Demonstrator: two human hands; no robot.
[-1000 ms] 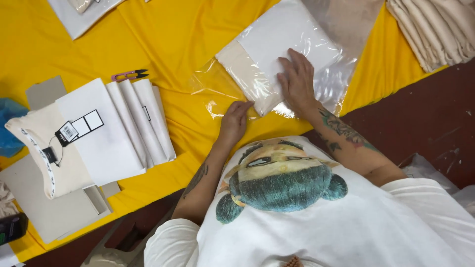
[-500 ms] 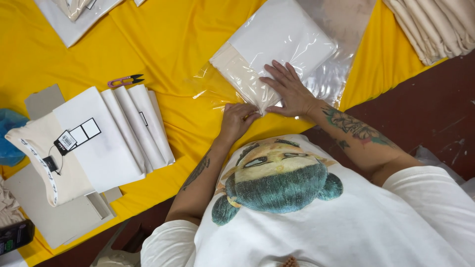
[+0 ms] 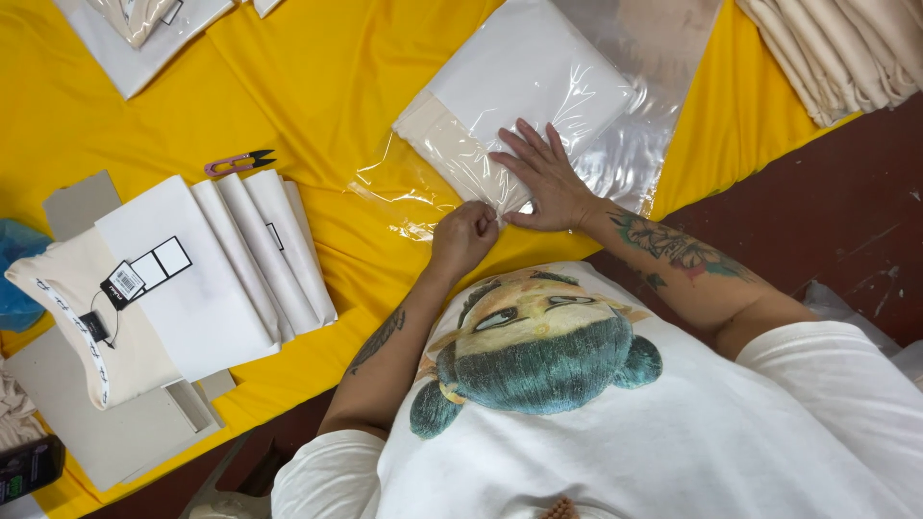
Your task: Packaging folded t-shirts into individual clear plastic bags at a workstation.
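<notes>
A folded cream and white garment [image 3: 524, 91] lies inside a clear plastic bag [image 3: 630, 144] on the yellow cloth [image 3: 336, 86]. My right hand [image 3: 543, 178] rests flat on the garment's near corner, fingers spread, pressing through the plastic. My left hand [image 3: 461, 235] is closed just beside it, pinching the near edge of the bag where the open flap [image 3: 399, 197] spreads onto the cloth. Both forearms reach out from my white printed shirt [image 3: 615, 423].
To the left, folded white garments [image 3: 255, 255] fan out with a tagged cream one [image 3: 106, 317] on grey cardboard sheets [image 3: 106, 432]. Small purple snips [image 3: 236, 161] lie above them. A stack of cream fabric [image 3: 846, 48] sits top right, another bagged garment [image 3: 135, 29] top left.
My right hand has slid down the bagged garment toward its near corner, closer to my left hand. My left hand stays closed at the bag's edge.
</notes>
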